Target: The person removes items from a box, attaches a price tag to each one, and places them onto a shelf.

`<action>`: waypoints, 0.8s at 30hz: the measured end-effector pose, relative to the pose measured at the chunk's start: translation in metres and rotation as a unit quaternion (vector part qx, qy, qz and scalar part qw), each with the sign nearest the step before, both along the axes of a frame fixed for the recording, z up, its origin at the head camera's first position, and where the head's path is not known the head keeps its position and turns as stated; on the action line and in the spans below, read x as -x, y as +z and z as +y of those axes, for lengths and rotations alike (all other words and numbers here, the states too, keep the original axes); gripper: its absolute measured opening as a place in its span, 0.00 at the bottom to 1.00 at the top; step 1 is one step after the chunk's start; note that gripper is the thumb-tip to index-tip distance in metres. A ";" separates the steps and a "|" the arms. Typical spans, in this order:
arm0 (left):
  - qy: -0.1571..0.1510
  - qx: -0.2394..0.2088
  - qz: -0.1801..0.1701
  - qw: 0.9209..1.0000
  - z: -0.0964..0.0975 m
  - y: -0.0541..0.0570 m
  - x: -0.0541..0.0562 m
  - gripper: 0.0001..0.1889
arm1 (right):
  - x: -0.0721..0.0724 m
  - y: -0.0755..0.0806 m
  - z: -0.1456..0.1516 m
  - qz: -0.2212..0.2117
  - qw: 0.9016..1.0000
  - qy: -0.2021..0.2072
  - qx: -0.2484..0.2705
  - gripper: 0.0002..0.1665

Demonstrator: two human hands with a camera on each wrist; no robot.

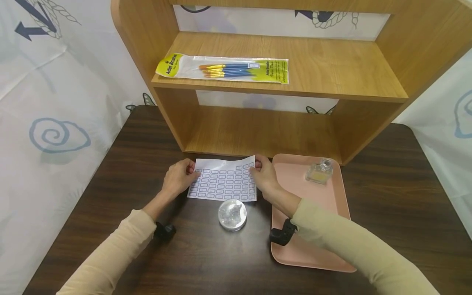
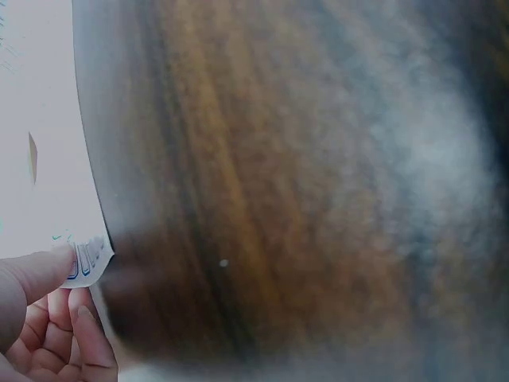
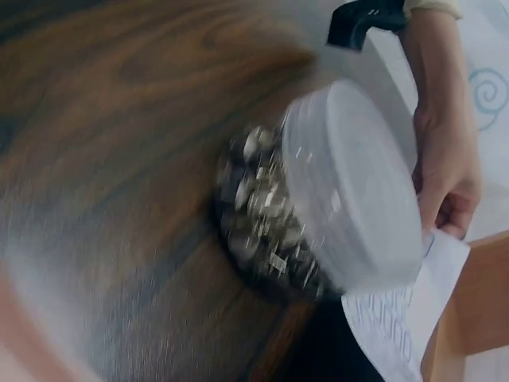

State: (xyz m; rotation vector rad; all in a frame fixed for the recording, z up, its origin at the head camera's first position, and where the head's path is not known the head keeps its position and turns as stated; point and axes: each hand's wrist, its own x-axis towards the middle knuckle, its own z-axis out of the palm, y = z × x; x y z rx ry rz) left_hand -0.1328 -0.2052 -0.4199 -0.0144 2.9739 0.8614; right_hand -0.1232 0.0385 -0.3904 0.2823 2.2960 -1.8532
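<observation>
A white sheet of small blue-bordered label stickers [image 1: 221,184] is stretched between both hands, above the dark table. My left hand [image 1: 178,177] pinches its left edge, thumb on top and fingers curled beneath, as the left wrist view also shows. On the right edge, my right hand [image 1: 266,176] grips the paper between thumb and fingers near the upper corner. Part of the sheet's top strip bears no stickers. Just in front of the sheet stands a round clear jar [image 1: 232,215] with a translucent lid [image 3: 374,183]. Shiny metallic pieces [image 3: 266,207] fill it.
A pink tray [image 1: 309,258] lies at the right under my right forearm, with a small glass bottle [image 1: 319,172] of yellowish liquid in it. Behind the sheet rises a wooden shelf [image 1: 265,127]. A packet of artist brushes [image 1: 225,70] lies on its upper board.
</observation>
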 end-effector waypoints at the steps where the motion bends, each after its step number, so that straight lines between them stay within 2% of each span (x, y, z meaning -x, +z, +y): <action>1: 0.000 -0.002 0.000 1.000 0.000 0.001 0.000 0.10 | 0.001 0.000 0.001 -0.003 1.000 0.001 -0.005 0.27; 7: 0.003 -0.013 -0.003 1.000 -0.004 0.006 0.001 0.10 | 0.003 0.001 0.008 -0.002 1.000 0.002 -0.025 0.20; 11: 0.001 -0.035 0.000 0.999 -0.007 0.010 0.001 0.10 | 0.004 0.003 0.013 0.005 1.000 -0.001 -0.030 0.16; 15: 0.000 -0.075 0.003 0.997 -0.009 0.013 0.002 0.09 | 0.005 0.003 0.018 0.022 0.999 0.000 -0.041 0.12; 18: 0.004 -0.124 -0.004 0.992 -0.010 0.014 0.002 0.10 | 0.007 0.005 0.023 0.030 0.998 0.008 -0.052 0.11; 24: 0.012 -0.192 -0.016 0.981 -0.010 0.016 0.002 0.11 | 0.008 0.010 0.033 0.004 0.999 0.031 -0.039 0.09</action>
